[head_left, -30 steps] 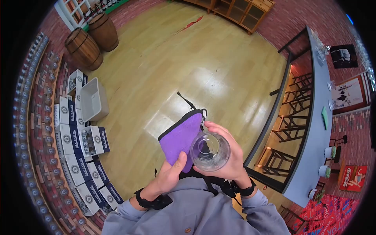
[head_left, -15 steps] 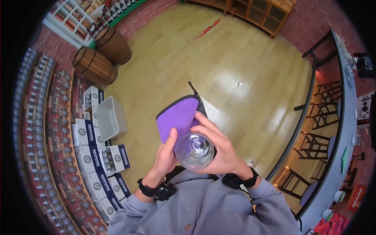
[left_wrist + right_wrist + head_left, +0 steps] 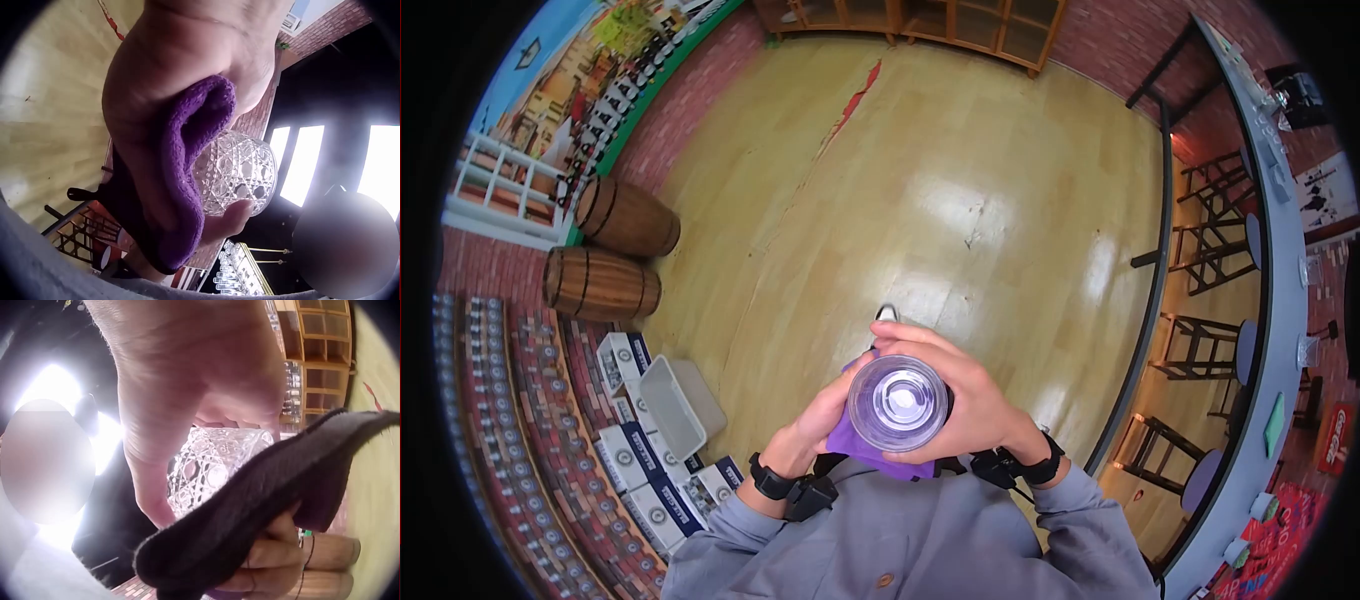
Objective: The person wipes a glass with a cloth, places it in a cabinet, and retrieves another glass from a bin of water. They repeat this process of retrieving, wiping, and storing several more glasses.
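A clear cut-pattern glass (image 3: 898, 403) stands in front of my chest, its round mouth facing up in the head view. My right hand (image 3: 975, 400) grips it from the right, with the thumb on its patterned side in the left wrist view. Around the glass's left and lower side lies a purple cloth (image 3: 858, 455), folded over in the left wrist view. My left hand (image 3: 815, 418) holds this cloth against the glass. In the right wrist view, the cloth's dark edge (image 3: 250, 494) covers part of the glass (image 3: 215, 465), and left-hand fingers (image 3: 269, 562) curl below it.
White and navy boxes (image 3: 645, 490) and a pale plastic tub (image 3: 685, 405) stand at the left. Two wooden barrels (image 3: 605, 285) are beyond them. A long bar counter (image 3: 1285, 290) with several stools (image 3: 1200, 480) runs along the right. A wooden cabinet (image 3: 960, 20) is far ahead.
The purple cloth, earlier held up and spread beside the glass, is now lower and gathered around it. The left hand has come in against the glass. The head view has turned and shifted.
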A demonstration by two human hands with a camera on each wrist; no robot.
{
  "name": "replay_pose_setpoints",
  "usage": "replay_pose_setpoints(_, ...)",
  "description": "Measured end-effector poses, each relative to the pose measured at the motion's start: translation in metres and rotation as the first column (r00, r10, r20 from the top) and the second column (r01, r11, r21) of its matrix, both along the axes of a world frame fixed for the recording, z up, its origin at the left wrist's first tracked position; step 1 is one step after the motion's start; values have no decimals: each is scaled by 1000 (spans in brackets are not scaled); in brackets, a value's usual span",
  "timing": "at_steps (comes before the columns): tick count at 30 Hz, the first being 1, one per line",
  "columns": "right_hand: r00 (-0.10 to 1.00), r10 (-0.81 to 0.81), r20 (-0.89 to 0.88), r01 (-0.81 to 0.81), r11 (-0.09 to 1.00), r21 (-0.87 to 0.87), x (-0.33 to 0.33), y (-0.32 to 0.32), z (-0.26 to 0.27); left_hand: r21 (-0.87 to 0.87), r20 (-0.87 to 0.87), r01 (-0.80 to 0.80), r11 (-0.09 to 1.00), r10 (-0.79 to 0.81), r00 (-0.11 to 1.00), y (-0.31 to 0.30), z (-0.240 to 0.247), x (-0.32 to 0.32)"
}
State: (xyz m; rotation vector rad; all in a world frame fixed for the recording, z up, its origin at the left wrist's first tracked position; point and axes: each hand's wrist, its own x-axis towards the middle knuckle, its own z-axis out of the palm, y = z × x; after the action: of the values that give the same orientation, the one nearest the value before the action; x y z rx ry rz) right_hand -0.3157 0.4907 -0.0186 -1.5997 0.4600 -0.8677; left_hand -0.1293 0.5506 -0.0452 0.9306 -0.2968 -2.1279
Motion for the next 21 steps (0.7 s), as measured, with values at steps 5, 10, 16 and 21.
replay_pose_setpoints(5,990,-128,-54,131,990,45,-11,-64,-13,11,4,118,993,-118,993,-92,-17,-5)
replay_pose_setpoints(10,976,-180,-122,200,964,175,-12,-149,-17,-51,29,140,989,-139,990,-202,-29,-10)
replay_pose_setpoints(16,936,-306,-171,336,924,184,-7,-282,10,-92,17,122,988,-121,993,-349,-4,-21)
replay_pose_setpoints(21,960,-275,-57,281,943,176,12,-385,11,-93,-43,87,992,-91,995,-440,-15,6)
